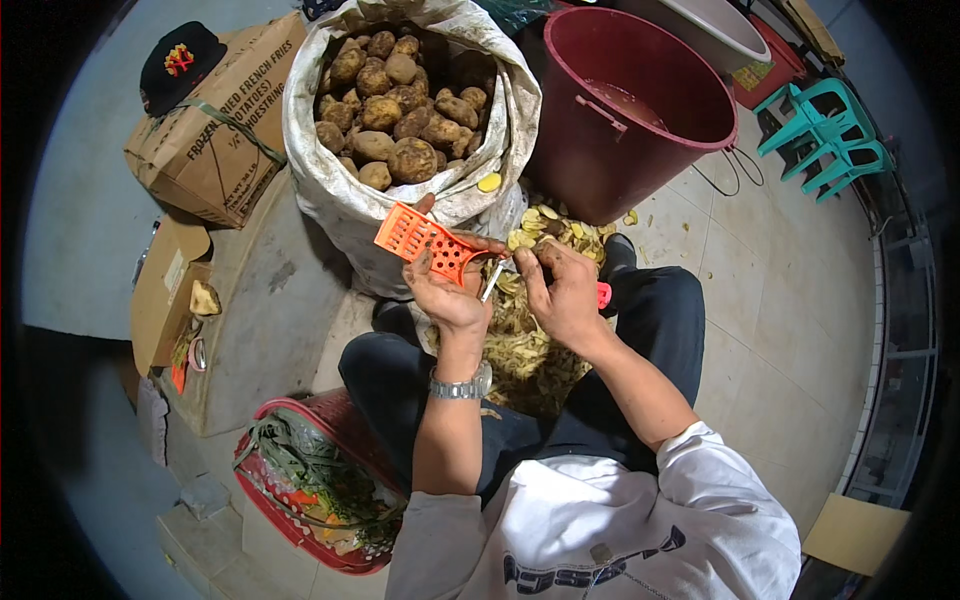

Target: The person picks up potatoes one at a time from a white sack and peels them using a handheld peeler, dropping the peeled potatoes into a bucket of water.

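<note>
My left hand (448, 298) holds an orange plastic peeler (431, 241) with a slotted and perforated flat body. A narrow metal blade (492, 280) shows at its forked end. Close beside that end is my right hand (564, 294), thumb and fingertips bent together near the blade. A pink handle end (604, 295) sticks out past its far side; the rest of that tool is hidden in the hand. Below both hands, a heap of potato peelings (529, 360) lies between my legs. A white woven sack (322, 180) of unpeeled potatoes (397, 112) stands just beyond.
A dark red bucket (622, 112) with liquid stands right of the sack. At left are a cardboard carton (217, 127), a black cap (180, 66) and a small opened box (169, 300). A red basket (322, 420) of scraps sits by my left knee. Green plastic stools (832, 127) lie far right.
</note>
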Action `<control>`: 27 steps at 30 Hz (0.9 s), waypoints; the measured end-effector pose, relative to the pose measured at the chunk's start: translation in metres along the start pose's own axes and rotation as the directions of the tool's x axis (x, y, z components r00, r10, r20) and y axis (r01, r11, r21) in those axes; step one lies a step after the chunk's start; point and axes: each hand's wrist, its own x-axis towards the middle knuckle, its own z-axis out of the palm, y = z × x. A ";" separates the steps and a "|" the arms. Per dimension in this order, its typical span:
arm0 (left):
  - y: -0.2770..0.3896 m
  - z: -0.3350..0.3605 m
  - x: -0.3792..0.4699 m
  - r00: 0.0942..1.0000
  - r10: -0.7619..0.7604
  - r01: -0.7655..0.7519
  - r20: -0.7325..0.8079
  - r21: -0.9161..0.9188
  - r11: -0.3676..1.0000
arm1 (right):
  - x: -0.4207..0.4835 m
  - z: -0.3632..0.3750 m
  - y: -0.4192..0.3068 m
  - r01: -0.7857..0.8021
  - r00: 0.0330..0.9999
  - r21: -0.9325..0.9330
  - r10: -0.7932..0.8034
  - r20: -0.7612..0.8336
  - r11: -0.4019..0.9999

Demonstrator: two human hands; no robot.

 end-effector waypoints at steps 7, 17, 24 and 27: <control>-0.002 0.001 -0.001 0.999 0.007 -0.007 -0.040 -0.014 1.000 | -0.003 0.002 -0.004 0.041 0.999 -0.048 -0.040 0.010 0.998; -0.001 0.004 -0.002 0.995 0.018 -0.017 -0.101 0.006 1.000 | -0.020 0.005 -0.012 0.156 0.986 -0.008 -0.155 0.057 0.988; -0.007 -0.003 -0.003 0.998 0.043 -0.047 -0.055 -0.081 0.996 | 0.002 0.001 -0.002 0.068 0.997 -0.066 -0.070 -0.026 0.995; -0.006 -0.005 -0.003 0.997 0.047 -0.052 -0.067 -0.070 0.996 | -0.011 0.007 -0.006 0.087 0.996 -0.035 -0.087 0.003 0.996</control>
